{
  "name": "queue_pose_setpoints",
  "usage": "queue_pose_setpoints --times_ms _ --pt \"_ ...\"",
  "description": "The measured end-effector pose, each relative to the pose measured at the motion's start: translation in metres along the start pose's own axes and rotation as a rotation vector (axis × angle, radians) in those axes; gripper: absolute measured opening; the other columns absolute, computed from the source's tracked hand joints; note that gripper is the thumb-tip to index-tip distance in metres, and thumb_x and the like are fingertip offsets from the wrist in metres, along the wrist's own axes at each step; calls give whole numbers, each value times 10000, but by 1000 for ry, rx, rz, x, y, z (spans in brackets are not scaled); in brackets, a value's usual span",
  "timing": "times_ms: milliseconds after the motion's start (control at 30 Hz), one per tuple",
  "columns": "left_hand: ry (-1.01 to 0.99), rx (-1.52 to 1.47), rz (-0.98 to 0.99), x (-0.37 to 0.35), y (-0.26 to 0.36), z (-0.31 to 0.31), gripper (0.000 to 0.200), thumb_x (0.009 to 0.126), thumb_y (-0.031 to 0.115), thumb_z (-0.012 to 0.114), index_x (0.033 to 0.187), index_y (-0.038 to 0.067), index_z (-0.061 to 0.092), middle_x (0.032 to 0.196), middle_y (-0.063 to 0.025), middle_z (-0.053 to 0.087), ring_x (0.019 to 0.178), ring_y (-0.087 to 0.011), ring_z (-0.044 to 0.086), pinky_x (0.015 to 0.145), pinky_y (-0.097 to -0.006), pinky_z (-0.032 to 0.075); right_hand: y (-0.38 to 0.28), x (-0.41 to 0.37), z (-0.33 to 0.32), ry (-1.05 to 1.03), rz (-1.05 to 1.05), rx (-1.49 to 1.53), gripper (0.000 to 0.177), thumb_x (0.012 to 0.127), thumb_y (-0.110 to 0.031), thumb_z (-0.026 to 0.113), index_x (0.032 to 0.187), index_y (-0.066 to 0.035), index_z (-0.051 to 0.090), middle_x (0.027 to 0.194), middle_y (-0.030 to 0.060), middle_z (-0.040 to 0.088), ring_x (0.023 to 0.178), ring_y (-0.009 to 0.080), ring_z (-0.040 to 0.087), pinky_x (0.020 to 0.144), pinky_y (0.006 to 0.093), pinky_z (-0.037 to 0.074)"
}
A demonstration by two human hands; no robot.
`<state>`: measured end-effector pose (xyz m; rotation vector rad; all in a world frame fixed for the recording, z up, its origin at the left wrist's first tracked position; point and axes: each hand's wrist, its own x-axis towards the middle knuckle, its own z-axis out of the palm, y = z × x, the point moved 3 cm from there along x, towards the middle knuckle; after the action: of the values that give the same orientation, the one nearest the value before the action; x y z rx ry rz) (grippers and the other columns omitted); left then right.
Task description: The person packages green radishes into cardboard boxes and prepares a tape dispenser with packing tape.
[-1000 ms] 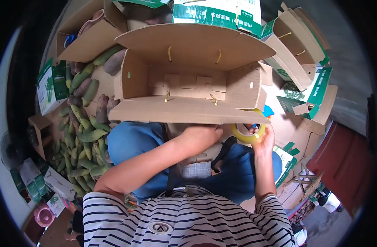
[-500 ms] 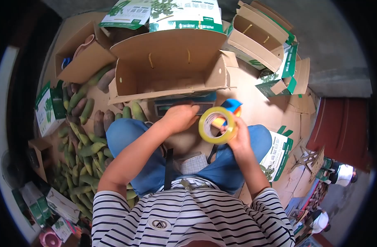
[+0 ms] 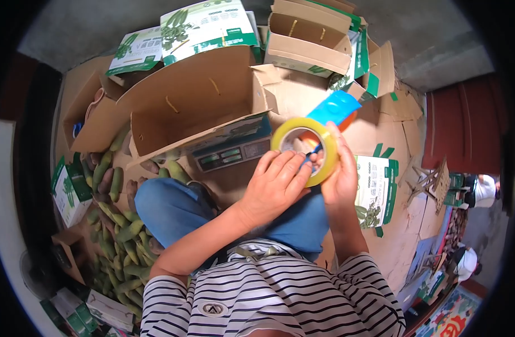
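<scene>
A tape dispenser [image 3: 337, 106] with a blue head, some orange and a large roll of yellowish clear tape [image 3: 280, 136] is held above my lap. My right hand [image 3: 340, 174] grips it from the right side of the roll. My left hand [image 3: 274, 182] is closed over the roll's near left edge, with its fingertips at the core. Beyond my hands stands an open cardboard box [image 3: 190, 106] with yellow cord loops, its flap raised. It rests on a digital scale [image 3: 235, 154], whose display panel faces me.
Green radishes [image 3: 122, 236] lie piled on the left, some of them purplish. Other cartons [image 3: 308, 42] stand at the back, and a flattened white-green carton [image 3: 375, 191] lies at right. A wooden folding stool [image 3: 431, 182] stands farther right, with people [image 3: 482, 191] beyond.
My left hand has moved from the scale in front of the box to the tape roll. The dispenser has turned, showing more of its blue head. The view has swung right.
</scene>
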<state>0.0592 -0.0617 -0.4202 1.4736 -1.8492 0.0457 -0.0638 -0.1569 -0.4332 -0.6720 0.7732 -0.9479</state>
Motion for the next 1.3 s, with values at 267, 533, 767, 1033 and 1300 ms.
queue_pose_setpoints --times_ms 267,533,767,1033,1300 --pt "-22 -281 -113 4 -7 -4 365 719 134 770 1039 63 608 943 -61 639 949 -235 613 1035 -485 331 -20 37 -13 -7 -48 -58 468 990 -233 440 1378 28 408 1156 104 597 879 145 621 766 301 497" --pt "-175 -1065 -625 27 -56 33 294 833 141 721 1071 24 593 980 -47 613 943 -133 563 857 -275 432 19 122 -193 150 219 -538 401 922 -259 575 1243 -19 558 1018 37 634 775 135 652 669 228 488" --pt "-144 -1491 -905 35 -69 90 384 851 157 695 1180 11 561 1087 -45 619 1029 -125 551 921 -287 412 148 167 -296 278 416 -638 267 830 -254 598 1013 -60 615 827 48 610 655 137 618 546 253 490" --pt "34 -1849 -893 43 -68 87 536 845 210 654 1285 -31 465 1164 -122 603 1033 -222 591 1008 -387 390 95 159 -242 139 338 -559 437 901 -291 586 1245 -22 570 1045 68 641 849 138 633 655 241 522" --pt "28 -1705 -806 47 -37 50 656 794 317 700 1270 -57 445 1117 -210 596 910 -250 594 921 -394 452 41 187 -217 23 136 -672 329 955 -269 534 1152 -18 616 1069 87 660 887 143 642 750 255 503"
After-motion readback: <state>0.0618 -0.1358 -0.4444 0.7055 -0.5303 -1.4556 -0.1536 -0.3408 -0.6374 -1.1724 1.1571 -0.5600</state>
